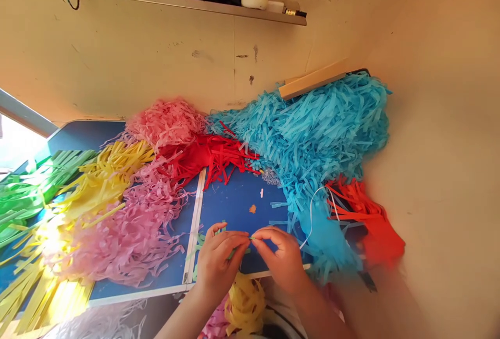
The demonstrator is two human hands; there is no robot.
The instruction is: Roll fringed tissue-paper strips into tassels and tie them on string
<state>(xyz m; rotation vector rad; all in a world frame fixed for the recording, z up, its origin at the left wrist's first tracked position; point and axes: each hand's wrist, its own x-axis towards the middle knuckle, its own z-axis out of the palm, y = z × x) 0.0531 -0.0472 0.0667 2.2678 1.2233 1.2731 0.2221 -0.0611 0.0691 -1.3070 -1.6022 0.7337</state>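
My left hand [219,255] and my right hand [282,258] meet over the front of the blue table [230,193], fingertips nearly touching. Each is closed in a pinch on one small, thin green piece [252,238], too small to make out exactly. Light green paper strips [201,240] lie beside and partly behind my left hand. To the right of my right hand spreads a heap of blue fringed tissue paper [312,136], with a thin white cord [311,214] looped over its lower part. Below my wrists, yellow tissue paper [246,302] shows near my lap.
Pink [167,123], red [219,154], lilac [136,235], yellow [94,188] and green fringed paper [50,183] cover the table's left and back. Orange-red paper [380,235] hangs at right. A cardboard piece [312,79] rests on the blue heap. A shelf [175,1] juts out above.
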